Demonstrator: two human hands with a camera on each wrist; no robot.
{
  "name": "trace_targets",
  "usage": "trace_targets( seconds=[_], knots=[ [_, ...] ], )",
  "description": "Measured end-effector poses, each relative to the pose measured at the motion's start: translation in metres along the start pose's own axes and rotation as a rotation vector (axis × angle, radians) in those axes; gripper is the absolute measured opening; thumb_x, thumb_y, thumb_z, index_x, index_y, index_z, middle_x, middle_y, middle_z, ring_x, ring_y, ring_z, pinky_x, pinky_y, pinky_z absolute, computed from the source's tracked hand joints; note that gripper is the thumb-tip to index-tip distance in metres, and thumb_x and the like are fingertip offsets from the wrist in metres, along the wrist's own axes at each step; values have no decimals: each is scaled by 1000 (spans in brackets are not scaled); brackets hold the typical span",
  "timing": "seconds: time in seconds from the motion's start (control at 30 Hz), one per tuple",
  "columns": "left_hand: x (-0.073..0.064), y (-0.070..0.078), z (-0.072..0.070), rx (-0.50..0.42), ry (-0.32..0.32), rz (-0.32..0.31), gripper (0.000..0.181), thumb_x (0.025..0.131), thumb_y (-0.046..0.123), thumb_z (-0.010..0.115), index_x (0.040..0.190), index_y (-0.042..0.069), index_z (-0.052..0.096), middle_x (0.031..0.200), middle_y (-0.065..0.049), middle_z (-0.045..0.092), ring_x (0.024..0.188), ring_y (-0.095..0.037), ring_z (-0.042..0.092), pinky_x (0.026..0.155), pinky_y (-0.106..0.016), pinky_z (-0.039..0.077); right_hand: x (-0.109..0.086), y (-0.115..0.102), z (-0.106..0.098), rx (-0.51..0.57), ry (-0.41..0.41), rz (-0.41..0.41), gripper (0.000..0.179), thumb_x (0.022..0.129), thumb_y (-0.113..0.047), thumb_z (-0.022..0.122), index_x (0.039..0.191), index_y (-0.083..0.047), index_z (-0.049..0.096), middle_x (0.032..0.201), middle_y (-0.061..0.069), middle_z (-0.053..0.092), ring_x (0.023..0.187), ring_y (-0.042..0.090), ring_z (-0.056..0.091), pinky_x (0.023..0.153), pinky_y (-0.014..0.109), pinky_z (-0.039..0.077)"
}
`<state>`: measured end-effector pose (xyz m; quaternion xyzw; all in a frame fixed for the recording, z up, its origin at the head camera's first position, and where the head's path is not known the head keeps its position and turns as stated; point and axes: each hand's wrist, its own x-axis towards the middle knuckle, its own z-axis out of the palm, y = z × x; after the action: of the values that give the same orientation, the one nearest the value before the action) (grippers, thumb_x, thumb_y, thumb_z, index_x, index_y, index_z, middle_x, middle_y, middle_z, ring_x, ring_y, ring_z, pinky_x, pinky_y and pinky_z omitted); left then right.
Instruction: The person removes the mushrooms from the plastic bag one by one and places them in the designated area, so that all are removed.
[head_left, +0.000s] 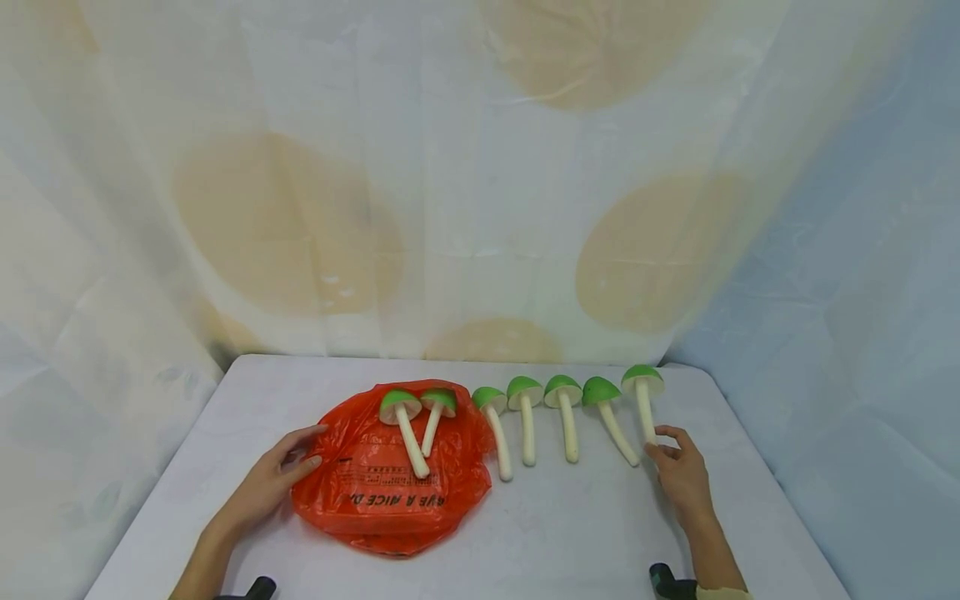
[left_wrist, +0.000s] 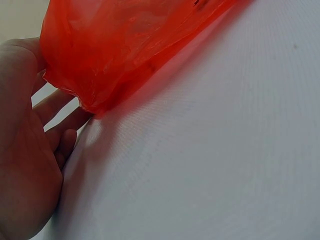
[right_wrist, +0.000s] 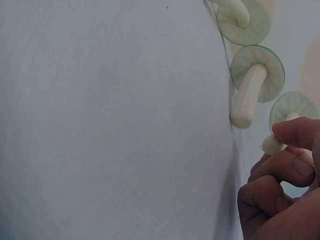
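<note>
A red plastic bag (head_left: 392,521) lies on the table, with two green-capped mushrooms (head_left: 408,437) on top of it. My left hand (head_left: 272,475) touches the bag's left edge with loosely spread fingers; in the left wrist view, the fingers reach behind the red plastic (left_wrist: 120,55). At the right end of a row, my right hand (head_left: 684,477) pinches the lower stem of a green-capped mushroom (head_left: 643,396), its cap pointing away from me. The right wrist view shows thumb and fingers on that stem (right_wrist: 272,145). Its neighbour mushroom (right_wrist: 250,95) lies just left.
Several more green-capped mushrooms (head_left: 566,417) lie side by side between the bag and my right hand, caps toward the back. The white table (head_left: 562,542) ends at a patterned curtain (head_left: 480,208) behind, with more sheeting on both sides.
</note>
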<state>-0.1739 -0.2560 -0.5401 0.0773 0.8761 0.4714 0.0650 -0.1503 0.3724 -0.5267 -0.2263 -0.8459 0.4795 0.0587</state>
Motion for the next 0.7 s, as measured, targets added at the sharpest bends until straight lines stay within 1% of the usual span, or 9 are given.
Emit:
trace_targets(
  seconds=[0.1, 0.2, 0.33, 0.53, 0.6, 0.7],
  knots=[
    [0, 0, 0, -9, -1, 1, 56, 97, 47, 62, 148, 26, 47, 156, -9, 41, 141, -36, 39, 113, -63, 31, 1, 4, 1, -26, 16, 7, 43, 99, -23, 60, 140, -13, 49, 110, 16, 62, 80, 20, 53, 60, 29, 43],
    [0, 0, 0, -18, -1, -2, 57, 97, 46, 63, 147, 26, 47, 156, -9, 40, 141, -37, 39, 112, -63, 31, 2, 7, 1, -46, 27, 14, 42, 99, -22, 60, 139, -13, 50, 107, 15, 62, 80, 22, 53, 60, 30, 43],
    [0, -1, 0, -22, -1, -2, 57, 97, 46, 64, 147, 27, 47, 157, -9, 40, 141, -37, 39, 112, -63, 31, 2, 9, 1, -61, 26, 22, 42, 98, -21, 60, 138, -12, 51, 101, 12, 61, 79, 22, 52, 59, 29, 42],
    [0, -1, 0, -14, -2, 3, 56, 97, 46, 63, 147, 27, 47, 156, -9, 41, 140, -37, 39, 111, -63, 33, 2, 9, 0, -69, 10, 25, 43, 98, -21, 60, 139, -10, 50, 98, 12, 59, 77, 20, 51, 57, 29, 42],
    [0, -1, 0, 0, 0, 4, 56, 97, 47, 63, 147, 28, 47, 156, -8, 41, 141, -35, 40, 112, -59, 34, 2, 9, 0, -71, 6, 22, 43, 98, -20, 60, 139, -10, 50, 97, 11, 60, 76, 20, 51, 57, 29, 43],
    [0, 0, 0, 27, 3, 6, 54, 98, 47, 62, 147, 29, 47, 156, -7, 42, 141, -33, 40, 111, -47, 36, 2, 9, 0, -72, 1, 14, 43, 97, -19, 60, 138, -10, 51, 95, 11, 59, 75, 20, 51, 57, 29, 43]
  ],
)
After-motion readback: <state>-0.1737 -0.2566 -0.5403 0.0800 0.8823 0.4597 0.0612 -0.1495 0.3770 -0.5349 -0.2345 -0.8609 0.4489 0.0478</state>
